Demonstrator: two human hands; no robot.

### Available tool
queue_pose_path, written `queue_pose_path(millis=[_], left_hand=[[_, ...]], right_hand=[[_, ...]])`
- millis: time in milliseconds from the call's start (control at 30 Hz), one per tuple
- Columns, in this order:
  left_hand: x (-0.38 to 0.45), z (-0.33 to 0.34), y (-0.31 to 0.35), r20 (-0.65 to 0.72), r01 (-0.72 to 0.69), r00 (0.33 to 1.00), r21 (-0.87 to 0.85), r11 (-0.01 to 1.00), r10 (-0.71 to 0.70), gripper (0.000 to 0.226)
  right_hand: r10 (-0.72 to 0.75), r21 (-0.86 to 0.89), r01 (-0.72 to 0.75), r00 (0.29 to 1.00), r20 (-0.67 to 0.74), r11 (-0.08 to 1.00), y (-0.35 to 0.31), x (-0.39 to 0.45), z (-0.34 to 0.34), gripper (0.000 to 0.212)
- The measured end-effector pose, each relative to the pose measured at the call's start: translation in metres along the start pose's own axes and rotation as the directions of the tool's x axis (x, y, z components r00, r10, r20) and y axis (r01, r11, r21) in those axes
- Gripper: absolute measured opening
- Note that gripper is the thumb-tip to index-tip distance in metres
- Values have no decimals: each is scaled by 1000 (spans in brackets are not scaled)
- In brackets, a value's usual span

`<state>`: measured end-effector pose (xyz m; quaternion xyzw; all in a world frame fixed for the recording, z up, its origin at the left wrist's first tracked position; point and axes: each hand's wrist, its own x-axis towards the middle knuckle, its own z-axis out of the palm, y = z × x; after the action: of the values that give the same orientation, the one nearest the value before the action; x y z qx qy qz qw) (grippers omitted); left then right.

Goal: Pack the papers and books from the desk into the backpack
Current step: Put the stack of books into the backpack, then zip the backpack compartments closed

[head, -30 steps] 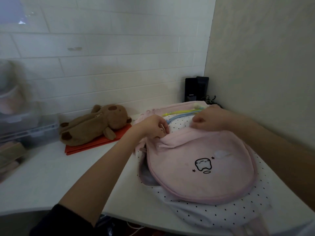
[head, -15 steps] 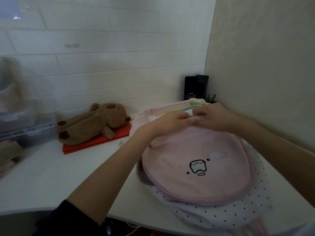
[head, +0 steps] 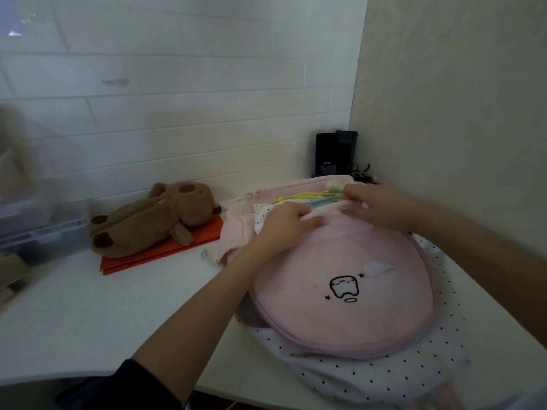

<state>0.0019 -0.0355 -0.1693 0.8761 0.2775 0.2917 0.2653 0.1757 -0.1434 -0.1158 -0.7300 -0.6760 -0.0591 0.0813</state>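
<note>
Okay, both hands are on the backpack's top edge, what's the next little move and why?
Probably pull the pink flap back to widen the opening. Both the left hand and right hand rest at the flap's upper edge, only a narrow gap there shows coloured strips, and the red folder still lies on the desk under the plush toy.

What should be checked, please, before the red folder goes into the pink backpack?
1. Backpack lies flat on the desk: ok.
2. Top opening accessible: cannot tell; both hands are at it.
3. Left hand free to reach: not ok, it presses on the flap.
4. Right hand free: not ok, it is busy at the rim.
5. Red folder clear to lift: not ok, the plush toy lies on it.
</note>
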Motion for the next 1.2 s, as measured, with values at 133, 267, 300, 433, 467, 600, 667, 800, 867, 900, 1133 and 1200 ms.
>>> queue_pose_path(millis=[133,267,300,433,467,600,667,800,867,900,1133,1200], left_hand=[[7,1,1,-65,163,982,-176,971,-177,48],[13,0,6,-120,248,950,-269,931,-288,41],[13,-6,2,-130,263,938,-339,903,-322,37],[-4,-70,-54,-351,254,870,-281,926,-345,18],[-12,-90,-74,-423,284,856,-96,954,-298,20],[-35,-151,-145,-212,441,895,553,707,-393,96],[-41,-156,-168,-124,459,840,680,571,-528,107],[-39,-158,-182,-223,446,876,712,542,-427,89],[-39,-164,-178,-251,424,899,706,567,-359,85],[-42,-168,-174,-267,413,909,686,600,-321,84],[-81,-197,-71,-166,-176,938,531,829,305,70],[-91,-186,-36,34,-341,921,555,759,389,67]], right_hand=[[117,127,-90,968,-223,988,-15,9,28,19],[173,50,-166,928,-329,985,-47,29,40,44],[141,56,-130,910,-389,990,-61,35,37,45],[53,320,73,929,-367,945,-113,61,38,27],[35,396,97,950,-312,913,-125,67,43,24],[-40,540,98,992,-117,836,-170,89,64,18],[-44,608,74,997,-63,791,-189,95,76,18],[0,649,53,997,-81,759,-197,105,103,22],[90,772,-4,994,-69,635,-198,108,104,19],[160,867,-34,986,-53,497,-199,108,99,17],[-104,789,-336,938,332,-514,-181,56,18,81],[-1,866,-258,958,286,-428,-174,31,5,85]])
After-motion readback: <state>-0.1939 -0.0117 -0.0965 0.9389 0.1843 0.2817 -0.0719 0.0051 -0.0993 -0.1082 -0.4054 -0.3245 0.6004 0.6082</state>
